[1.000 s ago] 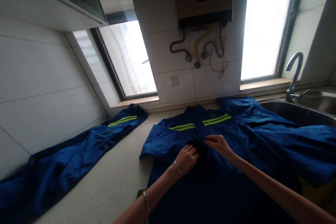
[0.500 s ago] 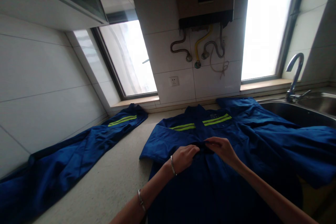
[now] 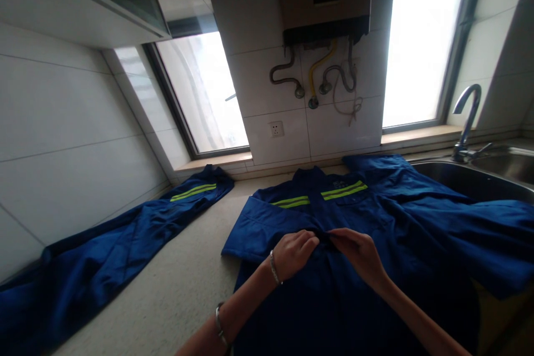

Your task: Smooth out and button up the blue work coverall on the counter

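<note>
A dark blue work jacket [image 3: 387, 217] with yellow-green reflective strips lies spread on the counter, its collar toward the wall and its lower part hanging over the front edge. My left hand [image 3: 295, 253], with a bracelet at the wrist, is closed on the front of the jacket near the middle. Just to its right, my right hand [image 3: 356, 250] pinches the same front seam between thumb and fingers. The fingertips nearly meet, and the small bit of cloth between them is too dark to make out.
Along the left wall lies a second blue garment [image 3: 120, 245] with a reflective strip. Pale counter [image 3: 183, 267] shows between the garments. At the right are a sink [image 3: 442, 175] and a tap [image 3: 467, 122]; a water heater [image 3: 327, 0] hangs on the wall.
My right hand has shifted slightly down toward me, still pinching the jacket front. My left hand has stayed nearly in place, its fingers curled a little more.
</note>
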`<move>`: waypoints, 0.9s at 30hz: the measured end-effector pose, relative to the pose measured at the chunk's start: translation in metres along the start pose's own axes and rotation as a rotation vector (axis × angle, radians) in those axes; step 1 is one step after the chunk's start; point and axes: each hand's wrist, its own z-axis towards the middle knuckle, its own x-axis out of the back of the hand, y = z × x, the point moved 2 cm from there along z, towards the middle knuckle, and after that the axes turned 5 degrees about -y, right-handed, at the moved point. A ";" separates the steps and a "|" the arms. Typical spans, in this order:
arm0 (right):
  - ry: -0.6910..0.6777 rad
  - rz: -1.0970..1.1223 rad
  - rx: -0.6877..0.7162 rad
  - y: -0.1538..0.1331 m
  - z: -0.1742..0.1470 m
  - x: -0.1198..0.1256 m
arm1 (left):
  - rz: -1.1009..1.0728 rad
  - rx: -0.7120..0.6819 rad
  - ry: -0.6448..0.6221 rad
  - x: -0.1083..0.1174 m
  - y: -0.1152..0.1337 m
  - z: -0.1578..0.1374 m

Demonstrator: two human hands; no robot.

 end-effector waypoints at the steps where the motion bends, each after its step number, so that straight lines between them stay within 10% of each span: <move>1: -0.009 -0.012 0.014 -0.002 0.000 0.000 | -0.007 -0.011 -0.002 0.001 0.000 0.000; 27: -0.166 -0.230 0.290 -0.008 -0.010 -0.007 | -0.389 0.317 -0.076 -0.007 -0.002 0.001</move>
